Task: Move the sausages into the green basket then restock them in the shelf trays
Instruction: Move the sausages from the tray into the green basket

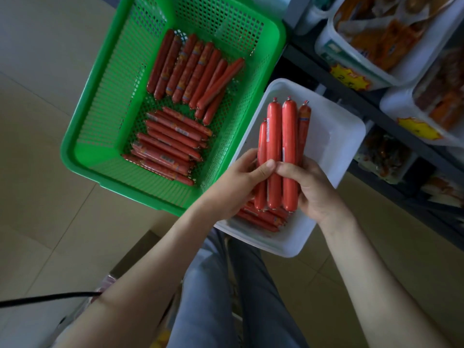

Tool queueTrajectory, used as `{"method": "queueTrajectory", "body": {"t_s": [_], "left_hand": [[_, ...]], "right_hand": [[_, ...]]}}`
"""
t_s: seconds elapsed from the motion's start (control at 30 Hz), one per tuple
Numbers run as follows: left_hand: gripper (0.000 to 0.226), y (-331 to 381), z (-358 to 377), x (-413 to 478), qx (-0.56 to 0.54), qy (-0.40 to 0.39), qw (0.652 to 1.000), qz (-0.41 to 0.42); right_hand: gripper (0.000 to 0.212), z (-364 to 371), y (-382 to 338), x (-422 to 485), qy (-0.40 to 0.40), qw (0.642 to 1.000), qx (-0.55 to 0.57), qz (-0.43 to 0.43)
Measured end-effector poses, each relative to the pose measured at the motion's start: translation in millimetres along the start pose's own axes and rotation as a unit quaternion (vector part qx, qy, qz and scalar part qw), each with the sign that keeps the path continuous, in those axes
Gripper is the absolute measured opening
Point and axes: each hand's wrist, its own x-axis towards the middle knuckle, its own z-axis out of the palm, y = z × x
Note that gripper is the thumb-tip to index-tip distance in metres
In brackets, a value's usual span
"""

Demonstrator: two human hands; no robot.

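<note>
Both hands hold one bunch of several red wrapped sausages (282, 136) upright over the white tray (334, 136). My left hand (238, 184) grips the bunch from the left, thumb across the front. My right hand (311, 189) grips it from the right, thumb touching the left thumb. A few more sausages (261, 218) lie in the tray's near end under the hands. The green basket (100, 126) sits on the floor to the left. It holds two groups of sausages, one at the far end (193, 71) and one at the near end (168, 146).
A dark shelf (376, 109) runs along the right, with white trays of orange packaged snacks (376, 33) and yellow price tags (349, 77). The floor is tiled. My legs in jeans (226, 297) are below the tray. A black cable (50, 297) crosses at lower left.
</note>
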Motion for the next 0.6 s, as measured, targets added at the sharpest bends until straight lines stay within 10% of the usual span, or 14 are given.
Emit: {"method": "queueTrajectory", "body": {"t_s": [0.6], "left_hand": [[0.038,59,-70,7,-0.065,0.018,0.997,0.048]], "right_hand": [[0.062,46,-18,67,-0.042,0.997,-0.055,0.020]]}}
